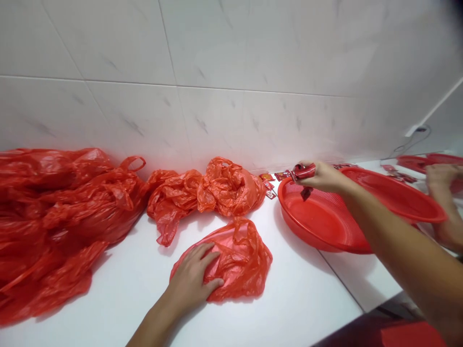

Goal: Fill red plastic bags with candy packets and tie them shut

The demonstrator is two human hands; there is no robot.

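Note:
My left hand rests with fingers spread on a crumpled, thin red plastic bag lying on the white table. Above the left rim of a red plastic basket, my right hand is closed around several small, dark-red shiny packets. Another such packet hangs just below the fingers. The basket has a smooth bottom and perforated sides. Between the basket and the wall lie more small red packets, partly hidden behind my right hand.
A bunched red bag and a large heap of red bags lie along the tiled wall. At the right stands a second red basket, and beyond it a co-worker's hand. A seam crosses the white tabletop.

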